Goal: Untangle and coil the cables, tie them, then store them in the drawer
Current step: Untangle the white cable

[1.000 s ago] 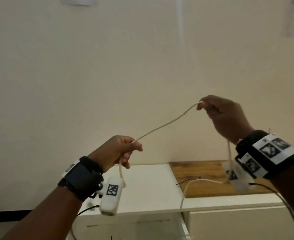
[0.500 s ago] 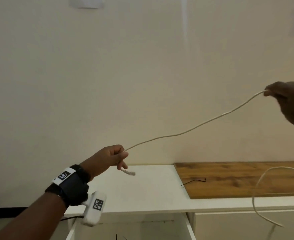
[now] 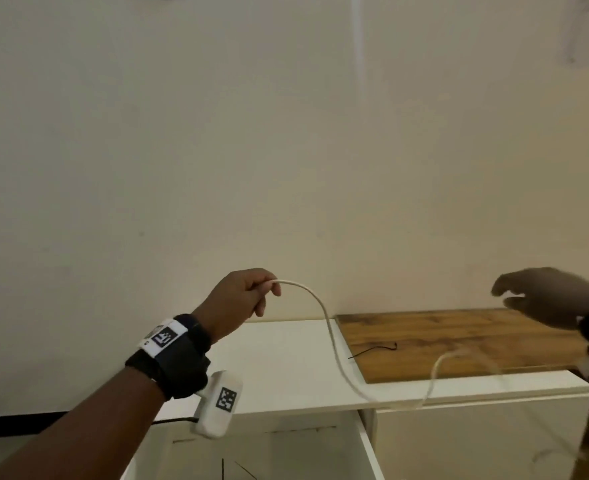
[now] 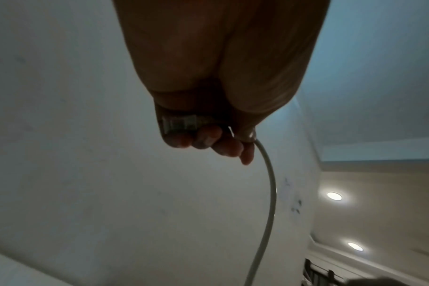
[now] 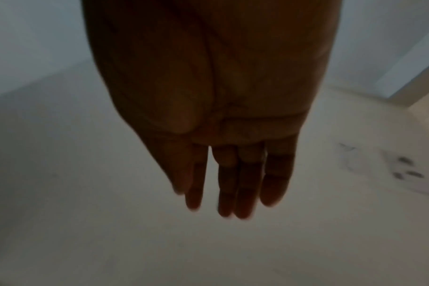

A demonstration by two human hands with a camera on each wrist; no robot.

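My left hand (image 3: 248,292) is raised above the white cabinet and grips one end of a white cable (image 3: 331,330). The left wrist view shows the curled fingers (image 4: 208,139) round the cable's plug (image 4: 180,123), with the cable (image 4: 269,193) leaving beside the index finger. From there the cable droops to the cabinet's front edge and curls up in a blurred loop (image 3: 438,372) on the right. My right hand (image 3: 542,296) hovers over the wooden board, empty. Its fingers (image 5: 233,183) are straight in the right wrist view.
A white cabinet top (image 3: 286,368) meets a wooden board (image 3: 459,341) on the right, where a thin black tie (image 3: 372,351) lies. Below the left hand a drawer (image 3: 366,448) stands pulled out. The wall is close behind.
My right hand let go of the cable and came down and inward. The cable, stretched between both hands before, now hangs slack over the cabinet. The left hand rose slightly.
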